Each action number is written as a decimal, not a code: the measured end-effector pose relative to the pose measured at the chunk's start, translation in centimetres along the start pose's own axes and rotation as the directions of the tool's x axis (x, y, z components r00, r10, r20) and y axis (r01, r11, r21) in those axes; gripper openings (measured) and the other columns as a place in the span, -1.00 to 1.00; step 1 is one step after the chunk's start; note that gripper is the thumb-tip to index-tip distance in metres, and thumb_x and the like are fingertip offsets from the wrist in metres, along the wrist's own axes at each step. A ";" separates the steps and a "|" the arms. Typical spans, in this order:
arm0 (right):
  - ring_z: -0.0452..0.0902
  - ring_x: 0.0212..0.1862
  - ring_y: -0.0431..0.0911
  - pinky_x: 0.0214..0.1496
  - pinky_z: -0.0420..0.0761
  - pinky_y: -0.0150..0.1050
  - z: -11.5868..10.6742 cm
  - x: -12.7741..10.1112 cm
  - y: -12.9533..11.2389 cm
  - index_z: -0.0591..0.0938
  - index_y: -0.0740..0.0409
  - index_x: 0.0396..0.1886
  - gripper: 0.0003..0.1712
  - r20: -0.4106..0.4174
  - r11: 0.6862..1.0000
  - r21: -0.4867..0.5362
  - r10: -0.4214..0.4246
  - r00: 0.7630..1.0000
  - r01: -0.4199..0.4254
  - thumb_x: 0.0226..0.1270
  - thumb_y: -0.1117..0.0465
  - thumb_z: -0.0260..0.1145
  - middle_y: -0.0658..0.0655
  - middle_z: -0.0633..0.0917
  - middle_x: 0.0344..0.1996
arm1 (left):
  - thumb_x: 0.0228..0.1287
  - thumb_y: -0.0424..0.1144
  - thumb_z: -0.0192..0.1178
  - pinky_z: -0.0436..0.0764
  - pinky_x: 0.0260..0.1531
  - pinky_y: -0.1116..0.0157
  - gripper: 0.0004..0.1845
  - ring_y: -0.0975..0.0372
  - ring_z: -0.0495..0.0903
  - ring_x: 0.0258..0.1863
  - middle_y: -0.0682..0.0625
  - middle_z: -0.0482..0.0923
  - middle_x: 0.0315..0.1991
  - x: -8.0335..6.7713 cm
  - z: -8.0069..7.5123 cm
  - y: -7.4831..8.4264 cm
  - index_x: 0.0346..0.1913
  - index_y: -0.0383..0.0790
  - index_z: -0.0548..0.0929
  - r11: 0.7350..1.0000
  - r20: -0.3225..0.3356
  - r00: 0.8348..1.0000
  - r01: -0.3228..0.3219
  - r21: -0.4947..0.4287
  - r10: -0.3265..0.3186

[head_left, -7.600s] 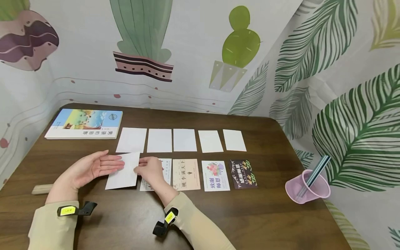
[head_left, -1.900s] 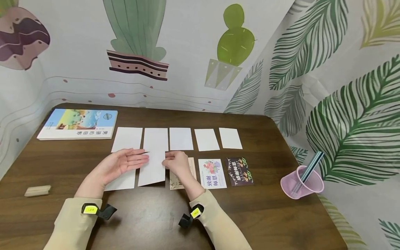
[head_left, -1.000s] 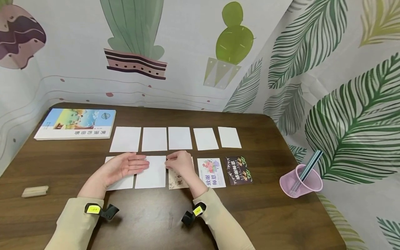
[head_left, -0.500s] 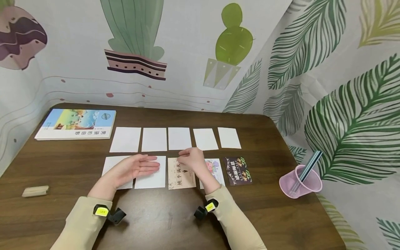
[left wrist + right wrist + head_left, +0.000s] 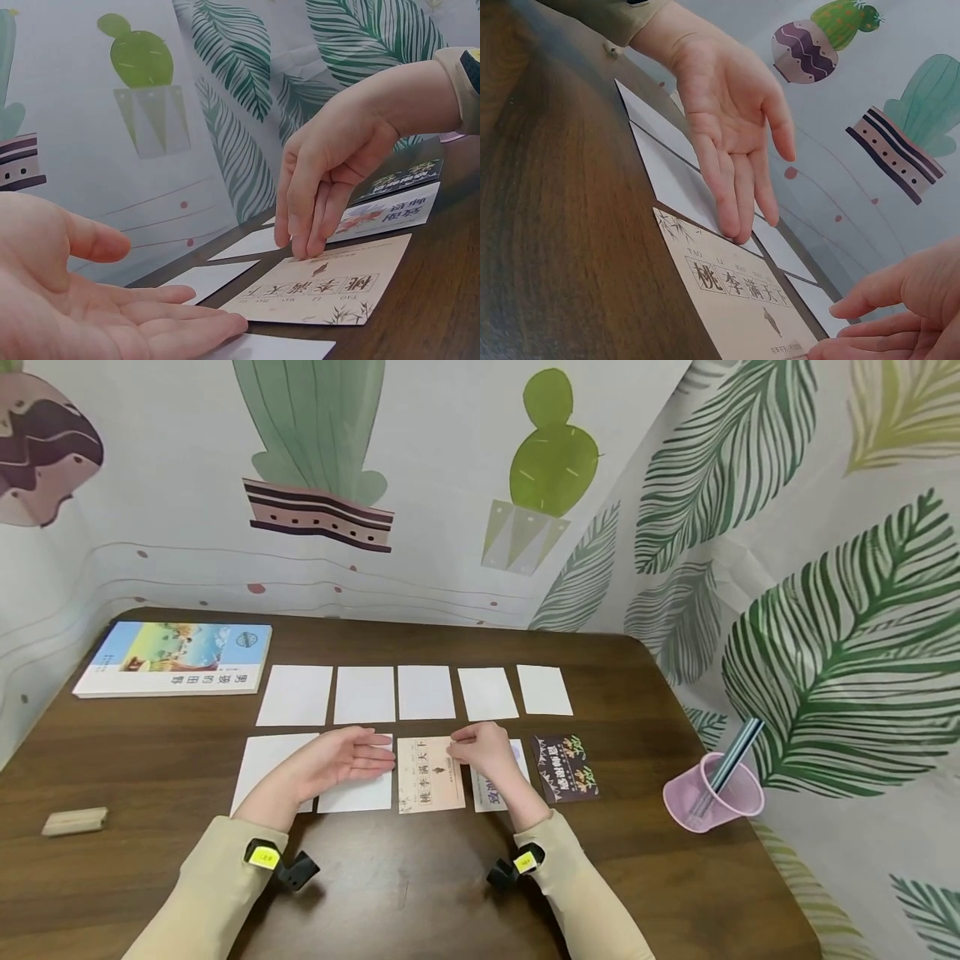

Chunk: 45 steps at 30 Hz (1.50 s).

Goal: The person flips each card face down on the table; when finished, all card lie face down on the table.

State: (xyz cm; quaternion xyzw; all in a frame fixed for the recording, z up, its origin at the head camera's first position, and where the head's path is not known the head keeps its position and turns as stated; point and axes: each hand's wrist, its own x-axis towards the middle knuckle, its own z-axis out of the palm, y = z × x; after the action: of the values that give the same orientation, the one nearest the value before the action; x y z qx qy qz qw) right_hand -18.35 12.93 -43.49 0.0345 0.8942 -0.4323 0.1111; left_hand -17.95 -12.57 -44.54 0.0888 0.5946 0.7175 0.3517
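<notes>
Head view: near row of five cards, two showing white, three printed; since the second before last, the right hand has left the second white card, now lying flat, and come to the far right edge of the beige card, third in the row. Judged meaning: that second card is finished with, and attention has passed to the beige one. Left hand: fingers straight, holding nothing, over the second white card. Hands apart, the beige card between them, printed side up on the table; to its right, the flower-printed card, partly covered by the right hand, then the dark card. Left wrist view: right hand's fingers point down, tips touching the beige card's edge; a pinch is not apparent. Left hand's thumb stands away from its fingers. Right wrist view: beige card, pale ground, boxed dark characters under small Latin letters, leafy sprig at one corner, small dark motif; right hand's thumb and fingers spread at its edge, any contact beneath hidden.
</notes>
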 end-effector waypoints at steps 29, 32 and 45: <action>0.73 -0.34 -0.09 -0.31 0.66 -0.33 0.3 0.3 0.8 0.79 0.18 -0.25 -0.81 -0.090 0.996 -0.090 -0.035 0.995 0.027 0.13 0.25 0.38 0.13 0.81 -0.36 | 0.59 -0.20 -0.37 0.44 0.34 0.19 -0.38 -0.17 0.41 0.30 -0.63 -0.07 0.41 0.2 1.3 -0.3 0.41 -0.71 -0.11 0.986 -0.044 0.999 -0.010 -0.168 0.002; 0.72 -0.33 -0.10 -0.31 0.64 -0.33 0.3 0.3 0.9 0.80 0.17 -0.27 -0.82 -0.107 0.994 -0.107 -0.041 0.993 0.029 0.12 0.24 0.39 0.12 0.81 -0.38 | 0.59 -0.18 -0.36 0.32 0.42 0.13 -0.36 -0.17 0.31 0.37 -0.62 -0.06 0.42 0.6 1.6 -0.4 0.41 -0.71 -0.09 0.988 -0.051 0.999 -0.001 -0.156 -0.007; 0.68 -0.36 -0.10 -0.36 0.62 -0.36 0.3 0.0 0.7 0.78 0.23 -0.28 -0.80 -0.116 0.996 -0.078 -0.059 0.991 0.050 0.10 0.26 0.39 0.17 0.79 -0.35 | 0.60 -0.17 -0.38 0.31 0.40 0.02 -0.36 -0.21 0.33 0.35 -0.63 0.02 0.38 2.3 2.5 -1.4 0.40 -0.73 -0.10 0.989 -0.048 0.997 0.048 -0.141 -0.055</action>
State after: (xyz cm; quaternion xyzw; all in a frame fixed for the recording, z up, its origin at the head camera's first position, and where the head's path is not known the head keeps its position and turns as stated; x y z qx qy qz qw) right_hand -18.23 13.14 -44.27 0.0313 0.9153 -0.3987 0.0473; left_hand -17.68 -9.12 -45.73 0.0300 0.5540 0.7500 0.3602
